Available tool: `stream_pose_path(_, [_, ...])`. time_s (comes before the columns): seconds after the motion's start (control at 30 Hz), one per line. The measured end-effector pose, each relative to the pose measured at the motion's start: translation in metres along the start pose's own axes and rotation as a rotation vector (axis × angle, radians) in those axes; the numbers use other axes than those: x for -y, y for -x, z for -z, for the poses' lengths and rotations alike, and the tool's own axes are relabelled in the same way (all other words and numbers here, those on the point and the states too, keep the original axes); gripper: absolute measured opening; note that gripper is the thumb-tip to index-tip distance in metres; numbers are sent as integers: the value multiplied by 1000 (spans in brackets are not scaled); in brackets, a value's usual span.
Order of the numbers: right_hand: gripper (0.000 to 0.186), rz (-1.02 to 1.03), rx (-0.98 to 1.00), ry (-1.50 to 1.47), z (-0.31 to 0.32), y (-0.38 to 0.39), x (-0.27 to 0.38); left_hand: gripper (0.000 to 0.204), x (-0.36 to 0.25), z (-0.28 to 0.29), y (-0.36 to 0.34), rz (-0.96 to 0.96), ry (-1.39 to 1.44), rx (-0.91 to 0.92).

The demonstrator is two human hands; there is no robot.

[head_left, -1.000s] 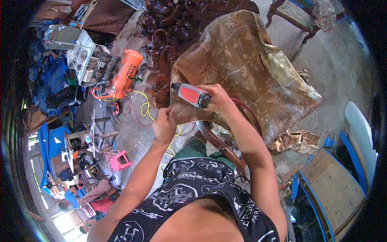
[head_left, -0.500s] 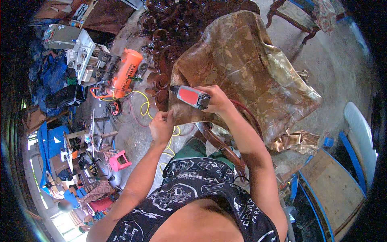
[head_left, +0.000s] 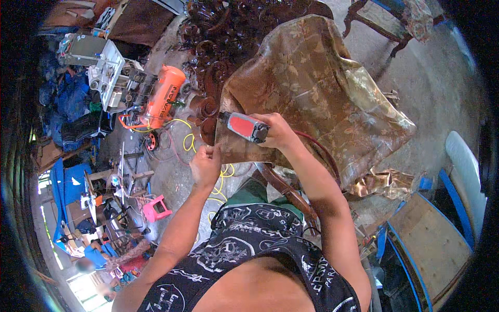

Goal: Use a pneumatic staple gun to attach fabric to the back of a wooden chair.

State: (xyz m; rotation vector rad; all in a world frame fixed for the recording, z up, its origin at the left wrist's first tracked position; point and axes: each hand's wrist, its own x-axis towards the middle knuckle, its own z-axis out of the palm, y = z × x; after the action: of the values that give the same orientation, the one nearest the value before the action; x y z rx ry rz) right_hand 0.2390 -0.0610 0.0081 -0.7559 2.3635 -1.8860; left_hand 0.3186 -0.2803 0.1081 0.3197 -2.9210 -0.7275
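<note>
A gold-brown floral upholstery fabric point(head_left: 306, 88) lies draped over a dark, glossy carved wooden frame point(head_left: 213, 57). My right hand point(head_left: 275, 130) is wrapped round a grey and red staple gun point(head_left: 241, 126), its nose against the fabric close to the left edge. From behind that hand a dark red hose point(head_left: 323, 155) curves down to the right. My left hand point(head_left: 206, 165) is closed in a pinch on the fabric's lower left corner, just below the staple gun. Part of the frame is hidden under the cloth.
An orange air compressor point(head_left: 165, 96) stands at left, with a yellow hose point(head_left: 221, 182) looping over the floor. Nearby is a pink stool point(head_left: 155, 208). Blue-edged wooden panels point(head_left: 431, 239) stand at lower right, beside crumpled gold fabric point(head_left: 382, 184). People sit at far lower left.
My left hand has shifted slightly down and left, drawing the fabric corner with it. The staple gun has barely moved, staying at the fabric's left edge.
</note>
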Motion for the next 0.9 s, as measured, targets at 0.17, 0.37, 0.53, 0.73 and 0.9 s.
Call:
stream_pose_path(0.17, [70, -21, 4, -10, -4, 0, -4, 33, -3, 4, 3, -45, -16, -1])
stream_pose_path(0.37, [71, -2, -1, -72, -1, 1, -3, 32, -3, 3, 4, -44, -12, 4])
stream_pose_path(0.53, [64, -19, -24, -35, -3, 0, 1, 32, -1, 2, 2, -45, -16, 8])
stream_pose_path(0.73, [48, -99, 23, -54, 8, -3, 28, 37, 10, -4, 2, -32, 20, -59])
stream_pose_path(0.9, [53, 25, -12, -33, -2, 10, 9, 36, 12, -7, 2, -1, -10, -74])
